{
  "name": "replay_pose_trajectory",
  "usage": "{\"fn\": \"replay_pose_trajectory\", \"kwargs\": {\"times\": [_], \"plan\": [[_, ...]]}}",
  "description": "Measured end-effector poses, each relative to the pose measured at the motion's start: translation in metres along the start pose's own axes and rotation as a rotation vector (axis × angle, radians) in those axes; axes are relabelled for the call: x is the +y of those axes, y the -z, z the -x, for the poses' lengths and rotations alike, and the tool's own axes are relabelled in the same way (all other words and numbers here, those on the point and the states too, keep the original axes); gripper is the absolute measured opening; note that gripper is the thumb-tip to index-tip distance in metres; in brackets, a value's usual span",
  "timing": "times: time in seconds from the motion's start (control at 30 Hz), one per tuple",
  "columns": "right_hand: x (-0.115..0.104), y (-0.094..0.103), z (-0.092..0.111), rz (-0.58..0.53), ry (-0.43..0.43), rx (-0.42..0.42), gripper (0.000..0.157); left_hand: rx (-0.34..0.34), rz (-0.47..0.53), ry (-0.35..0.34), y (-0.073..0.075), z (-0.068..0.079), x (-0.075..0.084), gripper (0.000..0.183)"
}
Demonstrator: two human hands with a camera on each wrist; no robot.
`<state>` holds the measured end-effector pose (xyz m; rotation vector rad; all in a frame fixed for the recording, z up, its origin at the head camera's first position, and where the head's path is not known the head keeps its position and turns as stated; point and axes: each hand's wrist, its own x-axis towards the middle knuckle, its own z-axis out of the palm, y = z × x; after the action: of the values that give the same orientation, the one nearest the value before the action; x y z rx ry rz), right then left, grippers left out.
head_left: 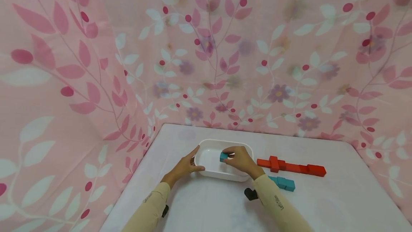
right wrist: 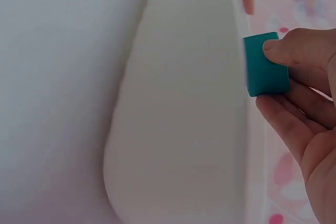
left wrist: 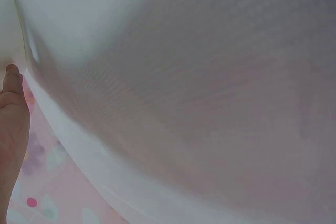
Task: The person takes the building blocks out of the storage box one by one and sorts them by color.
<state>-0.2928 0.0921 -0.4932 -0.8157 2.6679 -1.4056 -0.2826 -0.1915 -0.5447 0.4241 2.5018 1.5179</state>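
Observation:
My right hand (head_left: 240,159) pinches a teal block (head_left: 223,157) between thumb and fingers, above the inside of a white rectangular plastic basin (head_left: 225,177). In the right wrist view the thumb lies on the front of the teal block (right wrist: 266,65) and the other fingers are behind and below it. My left hand (head_left: 184,167) rests against the basin's left end, its thumb along the front wall and its fingers stretched along the left side. Only part of that hand (left wrist: 13,114) shows in the left wrist view.
Right of the basin, red blocks (head_left: 291,167) lie in a row on the white-covered table (head_left: 209,207). Nearer me is a short row of teal blocks (head_left: 285,184), partly hidden by my right sleeve. A pink floral curtain (head_left: 225,63) hangs behind and at the sides.

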Motion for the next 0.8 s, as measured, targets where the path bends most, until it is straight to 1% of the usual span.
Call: {"fn": "replay_pose_trajectory", "kwargs": {"times": [0.1, 0.27, 0.33, 0.43, 0.53, 0.63, 0.8], "plan": [[0.0, 0.018, 0.013, 0.012, -0.017, 0.03, 0.033, 0.001, -0.009, -0.002, 0.0, 0.0, -0.001, 0.106], [-0.003, 0.051, 0.036, 0.054, -0.082, 0.073, 0.037, -0.006, -0.024, -0.012, 0.001, 0.0, 0.001, 0.107], [-0.002, 0.063, 0.046, 0.077, -0.09, 0.089, 0.038, -0.008, -0.03, -0.016, 0.001, 0.0, 0.002, 0.107], [0.001, 0.081, 0.064, 0.1, -0.093, 0.115, 0.037, -0.014, -0.032, -0.011, 0.001, -0.001, 0.003, 0.108], [0.006, 0.098, 0.083, 0.114, -0.117, 0.138, 0.037, -0.025, -0.03, -0.005, 0.001, -0.004, 0.003, 0.109], [0.012, 0.112, 0.102, 0.144, -0.145, 0.171, 0.038, -0.032, -0.03, -0.008, 0.001, -0.005, 0.003, 0.109], [0.027, 0.127, 0.128, 0.211, -0.185, 0.19, 0.04, -0.026, -0.048, -0.007, 0.004, -0.002, 0.006, 0.107]]}}
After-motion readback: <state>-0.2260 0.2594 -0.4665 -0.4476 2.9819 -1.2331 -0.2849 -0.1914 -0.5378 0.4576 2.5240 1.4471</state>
